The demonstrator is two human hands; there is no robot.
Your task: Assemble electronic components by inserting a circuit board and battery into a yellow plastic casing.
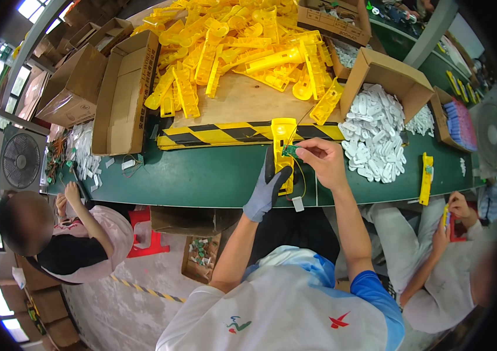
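Note:
My left hand (263, 190), in a grey and black glove, is closed around a long yellow plastic housing (284, 130), held upright at the table's near edge. Bare, my right hand (325, 162) pinches a small green circuit board (290, 151) between thumb and fingertips, right against the housing's upper part. Thin wires run from the board, and a small white rectangular part (298, 204) dangles below on one of them. Whether the board touches the housing I cannot tell.
Yellow housings (231, 44) lie heaped on a wooden board (248, 96) edged with striped tape (219, 136). White plastic pieces (374, 131) spill from a carton (389, 73) at right. Another carton (123, 96) stands left. Co-workers sit on both sides (85, 240) (447, 275).

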